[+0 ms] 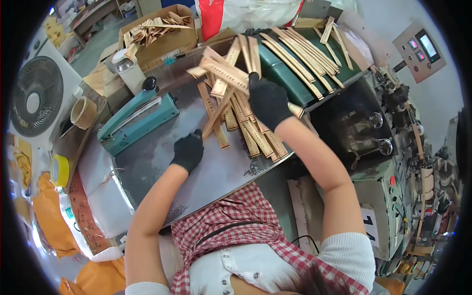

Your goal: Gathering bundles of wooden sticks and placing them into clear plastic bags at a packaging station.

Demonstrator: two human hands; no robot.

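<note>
- White shirt (201, 270) and red-checked apron (246, 206) nearest us, at the edge of the worktop (147, 162).
- Left hand (188, 151), gloved, curled, seems to pinch one pale strip (218, 114) by its lower end; long axis slants up and right.
- Right hand (269, 102) clutches a wider slat (227, 73) poking out leftward, and it's the nearer one to the strip pile (258, 138), just below-left.
- Green surface (280, 76), rightward: more strips (306, 55) side by side.
- Far side: cardboard box (164, 50) heaped with wooden pieces (160, 28); white bottle (130, 74) nearby, contents can't be told.
</note>
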